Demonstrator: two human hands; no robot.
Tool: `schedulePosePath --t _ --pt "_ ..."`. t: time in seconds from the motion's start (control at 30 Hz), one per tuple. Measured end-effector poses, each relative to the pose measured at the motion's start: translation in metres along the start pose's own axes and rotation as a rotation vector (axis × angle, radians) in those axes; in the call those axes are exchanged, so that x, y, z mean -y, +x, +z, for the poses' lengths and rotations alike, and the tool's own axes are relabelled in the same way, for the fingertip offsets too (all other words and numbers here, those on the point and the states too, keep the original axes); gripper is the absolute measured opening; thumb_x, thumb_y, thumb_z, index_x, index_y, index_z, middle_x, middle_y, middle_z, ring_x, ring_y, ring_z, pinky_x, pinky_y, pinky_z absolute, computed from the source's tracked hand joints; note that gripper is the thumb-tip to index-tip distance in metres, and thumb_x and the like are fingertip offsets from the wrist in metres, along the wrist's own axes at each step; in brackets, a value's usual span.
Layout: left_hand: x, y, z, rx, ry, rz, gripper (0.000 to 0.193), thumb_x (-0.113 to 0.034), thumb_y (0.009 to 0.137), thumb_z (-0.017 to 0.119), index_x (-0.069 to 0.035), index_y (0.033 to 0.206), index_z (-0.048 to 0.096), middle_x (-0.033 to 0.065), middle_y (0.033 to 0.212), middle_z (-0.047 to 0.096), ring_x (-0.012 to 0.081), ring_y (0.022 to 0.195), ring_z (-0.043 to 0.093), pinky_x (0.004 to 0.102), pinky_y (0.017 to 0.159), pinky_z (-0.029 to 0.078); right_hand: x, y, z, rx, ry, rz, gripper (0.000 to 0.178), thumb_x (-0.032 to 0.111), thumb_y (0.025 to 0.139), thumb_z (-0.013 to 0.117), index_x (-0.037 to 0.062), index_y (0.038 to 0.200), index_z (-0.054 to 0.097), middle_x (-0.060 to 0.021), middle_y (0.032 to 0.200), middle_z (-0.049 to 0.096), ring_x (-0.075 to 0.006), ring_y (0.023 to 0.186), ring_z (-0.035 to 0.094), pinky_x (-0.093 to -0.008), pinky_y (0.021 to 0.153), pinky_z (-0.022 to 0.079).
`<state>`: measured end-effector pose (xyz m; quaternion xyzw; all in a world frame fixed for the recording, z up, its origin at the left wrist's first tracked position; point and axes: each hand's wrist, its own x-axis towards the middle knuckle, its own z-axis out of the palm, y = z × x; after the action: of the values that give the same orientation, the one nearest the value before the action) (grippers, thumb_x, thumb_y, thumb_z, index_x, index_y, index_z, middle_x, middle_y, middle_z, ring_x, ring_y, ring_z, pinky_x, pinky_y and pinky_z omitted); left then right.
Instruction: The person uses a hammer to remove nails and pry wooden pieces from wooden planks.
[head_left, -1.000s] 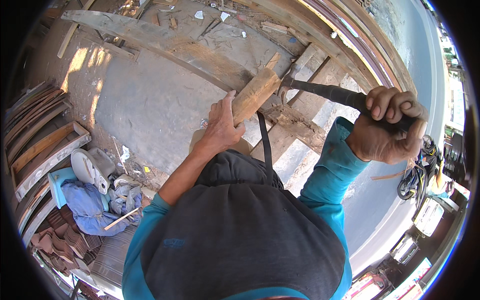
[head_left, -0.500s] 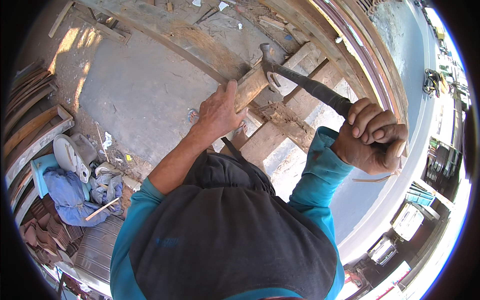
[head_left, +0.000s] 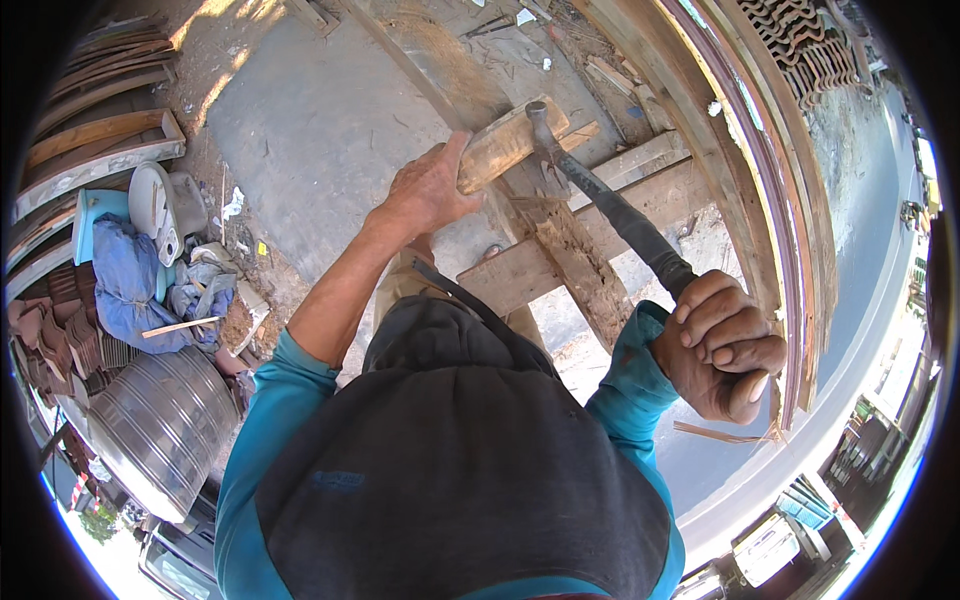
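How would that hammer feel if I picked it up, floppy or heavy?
The hammer would probably feel stiff: its long handle looks straight, with the right hand holding one end. It may feel heavy at the top, since its dark head looks like metal. The handle seems wrapped, so it's perhaps not too slippery.

Hammer (head_left: 628, 222) in right grip (head_left: 720, 345), its head (head_left: 541, 125) at a wooden block (head_left: 500, 148) in left grip (head_left: 430, 188).

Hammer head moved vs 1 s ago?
Yes: the hammer head has shifted left, farther from the pale crosspiece, and now overlaps the wood block in this view.
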<state>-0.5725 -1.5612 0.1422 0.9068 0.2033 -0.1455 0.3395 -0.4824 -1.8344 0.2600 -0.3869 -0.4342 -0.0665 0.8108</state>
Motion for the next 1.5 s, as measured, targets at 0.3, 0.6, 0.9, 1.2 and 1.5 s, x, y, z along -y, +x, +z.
schedulePosePath --t 0.3,0.6,0.9,1.2,1.5 --pt "-0.009 0.003 0.0 0.069 0.065 -0.017 0.067 -0.023 0.069 0.075 0.005 0.124 0.048 0.0308 0.102 0.066 0.0418 0.104 0.065 0.0475 0.089 0.052 -0.045 0.079 0.066 0.007 -0.158 0.327 0.037 0.028 0.097 0.063 0.0012 0.073 0.053 -0.0065 0.059 0.052 -0.0126 0.049 0.049 -0.0286 0.047 0.042" --pt "-0.006 0.031 -0.017 0.037 0.075 0.033 0.06 -0.023 0.071 0.079 0.005 0.116 0.052 0.0269 0.109 0.067 0.0393 0.106 0.067 0.0462 0.091 0.053 -0.024 0.054 0.064 0.194 -0.114 0.312 0.041 0.03 0.101 0.056 0.0078 0.068 0.045 -0.0048 0.052 0.045 -0.0146 0.043 0.043 -0.0318 0.045 0.036" --pt "-0.006 0.013 -0.005 0.071 -0.025 0.04 0.059 -0.021 0.07 0.078 0.005 0.116 0.052 0.0264 0.105 0.068 0.0401 0.102 0.068 0.048 0.088 0.054 -0.086 0.119 0.11 0.164 -0.123 0.491 0.041 0.027 0.098 0.058 0.0024 0.067 0.048 -0.0027 0.05 0.035 -0.0121 0.042 0.034 -0.0285 0.043 0.032" --pt "0.006 0.002 0.0 0.026 -0.133 0.027 0.082 -0.056 0.075 0.079 0.004 0.125 0.052 0.0268 0.11 0.068 0.041 0.108 0.066 0.0498 0.092 0.052 -0.091 0.15 0.151 0.049 -0.229 0.569 0.043 0.025 0.101 0.052 0.0057 0.063 0.045 -0.0044 0.05 0.037 -0.015 0.042 0.037 -0.0313 0.045 0.036" --pt "-0.017 -0.021 0.012 -0.126 -0.115 0.059 0.072 -0.059 0.093 0.058 0.004 0.128 0.059 0.0266 0.098 0.071 0.0436 0.095 0.07 0.0519 0.086 0.053 -0.049 0.12 0.129 -0.041 -0.116 0.36 0.043 0.033 0.106 0.039 0.0067 0.072 0.042 -0.0052 0.05 0.034 -0.0154 0.039 0.034 -0.0324 0.043 0.037"
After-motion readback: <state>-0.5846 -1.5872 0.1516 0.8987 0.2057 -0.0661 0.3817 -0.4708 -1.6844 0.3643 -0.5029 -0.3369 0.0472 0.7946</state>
